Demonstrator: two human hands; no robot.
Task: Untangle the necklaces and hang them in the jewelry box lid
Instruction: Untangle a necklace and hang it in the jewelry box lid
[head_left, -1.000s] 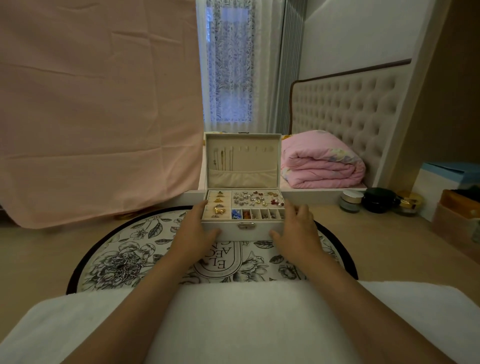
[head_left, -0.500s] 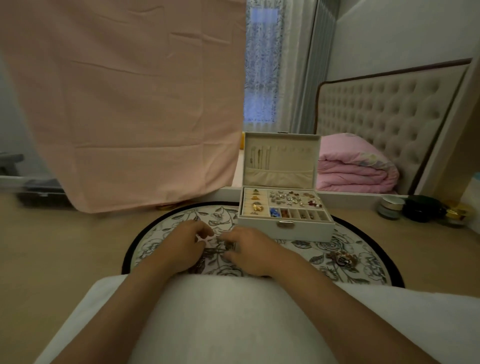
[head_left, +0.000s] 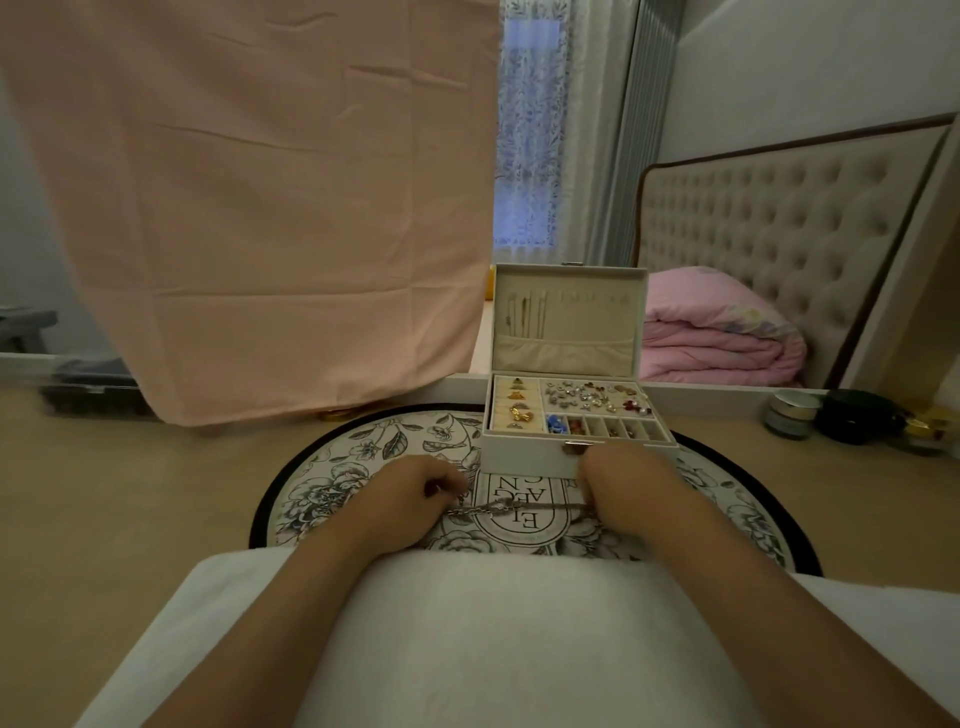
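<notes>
Necklaces (head_left: 511, 506) crosswise, left hand (head_left: 415, 493) to right hand (head_left: 626, 483)

- A pink sheet (head_left: 270, 208) hangs at left above a beige floor (head_left: 130, 493).
- Dim light comes through a curtained window (head_left: 530, 156).
- A tufted headboard (head_left: 779, 234) stands at right, behind a folded pink quilt (head_left: 722, 332).

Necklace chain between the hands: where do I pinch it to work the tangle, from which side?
Pinch the necklace chain beside its thicker clump near the middle, from above. It runs taut over the mat between left hand and right hand, so likely only its top is free.
</notes>
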